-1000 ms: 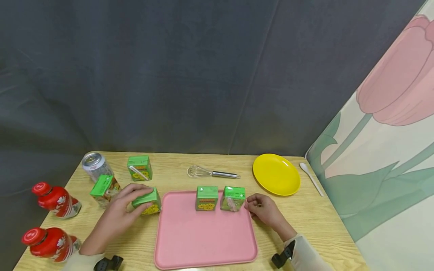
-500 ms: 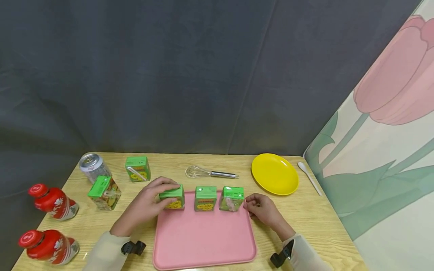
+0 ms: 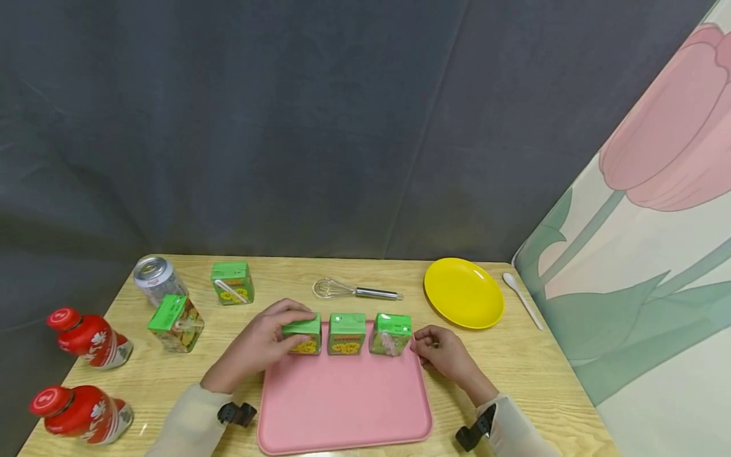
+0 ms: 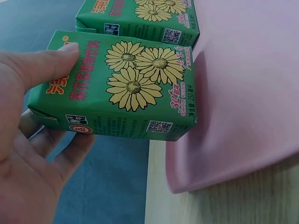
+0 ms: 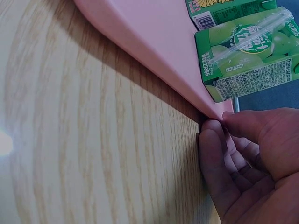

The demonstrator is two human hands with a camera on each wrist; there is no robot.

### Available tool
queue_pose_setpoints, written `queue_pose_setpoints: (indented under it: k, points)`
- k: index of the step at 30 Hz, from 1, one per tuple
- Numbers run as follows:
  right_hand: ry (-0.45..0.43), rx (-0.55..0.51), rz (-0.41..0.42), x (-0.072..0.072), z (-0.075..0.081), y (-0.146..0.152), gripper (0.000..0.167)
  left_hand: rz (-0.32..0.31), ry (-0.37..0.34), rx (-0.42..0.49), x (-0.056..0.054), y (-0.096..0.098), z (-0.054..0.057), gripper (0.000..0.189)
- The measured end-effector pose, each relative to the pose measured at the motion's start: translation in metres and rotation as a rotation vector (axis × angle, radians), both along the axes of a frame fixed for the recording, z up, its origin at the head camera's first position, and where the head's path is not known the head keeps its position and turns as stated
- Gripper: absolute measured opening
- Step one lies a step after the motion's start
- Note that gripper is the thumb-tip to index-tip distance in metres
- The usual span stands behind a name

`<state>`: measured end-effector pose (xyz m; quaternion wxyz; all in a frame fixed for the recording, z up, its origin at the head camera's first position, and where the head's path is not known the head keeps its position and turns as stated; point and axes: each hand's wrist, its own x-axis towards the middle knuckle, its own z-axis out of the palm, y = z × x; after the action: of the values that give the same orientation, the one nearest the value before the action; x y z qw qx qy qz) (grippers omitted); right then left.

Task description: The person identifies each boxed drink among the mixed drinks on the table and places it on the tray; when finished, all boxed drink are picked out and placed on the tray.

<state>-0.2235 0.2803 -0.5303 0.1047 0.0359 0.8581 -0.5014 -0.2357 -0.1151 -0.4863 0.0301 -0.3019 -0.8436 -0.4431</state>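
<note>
My left hand [image 3: 265,343] grips a green juice carton [image 4: 140,86] with yellow chrysanthemums, thumb on its front and fingers behind. That carton stands upright over the back left of the pink tray [image 3: 345,400]. Close to its right is a matching chrysanthemum carton [image 3: 346,334]. Further right on the tray stands a grape juice carton [image 5: 247,51] with a wrapped straw across its front. My right hand [image 3: 448,358] pinches the tray's right rim near the back corner, thumb above and curled fingers against the side, as the right wrist view shows.
Left of the tray stand another chrysanthemum carton [image 3: 232,284], a fruit-print carton [image 3: 177,324], a silver can [image 3: 161,282] and two red-capped bottles [image 3: 91,341]. Behind the tray lie a whisk [image 3: 358,291], a yellow plate [image 3: 464,293] and a white spoon [image 3: 522,299].
My left hand has carried its carton rightward from the table beside the tray onto the tray's back left, close to the middle carton. My right hand has stayed at the rim.
</note>
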Motion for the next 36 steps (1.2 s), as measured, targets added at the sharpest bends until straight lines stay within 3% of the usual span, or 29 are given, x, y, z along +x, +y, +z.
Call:
queue_pose_setpoints:
  k: [8,14,16,19,23,25,29,36]
  points:
    - [-0.012,-0.004,-0.002,0.0,0.0,0.0,0.015,-0.028,0.011,0.013,0.002,0.003,-0.006,0.037]
    - [-0.015,0.012,-0.014,-0.002,-0.001,0.001,0.016,0.034,-0.032,0.026,0.005,-0.002,-0.001,0.043]
    - [-0.018,0.015,-0.015,-0.002,-0.001,0.001,0.016,0.094,0.007,0.034,0.007,-0.009,0.002,0.041]
    - [-0.023,0.014,-0.013,-0.002,-0.002,0.001,0.016,0.225,0.144,0.043,0.011,-0.024,0.006,0.036]
    - [-0.028,0.011,-0.019,-0.002,-0.002,0.001,0.017,0.481,0.375,0.023,0.014,-0.047,0.011,0.029]
    - [-0.029,0.009,-0.025,-0.002,-0.002,0.001,0.017,0.609,0.423,0.019,0.016,-0.059,0.013,0.027]
    - [-0.026,0.009,-0.03,-0.002,-0.001,0.001,0.016,0.787,0.388,-0.001,0.022,-0.078,0.012,0.029]
    - [-0.016,0.001,-0.02,-0.001,-0.002,-0.001,0.018,0.873,0.252,-0.059,0.029,-0.092,0.004,0.036]
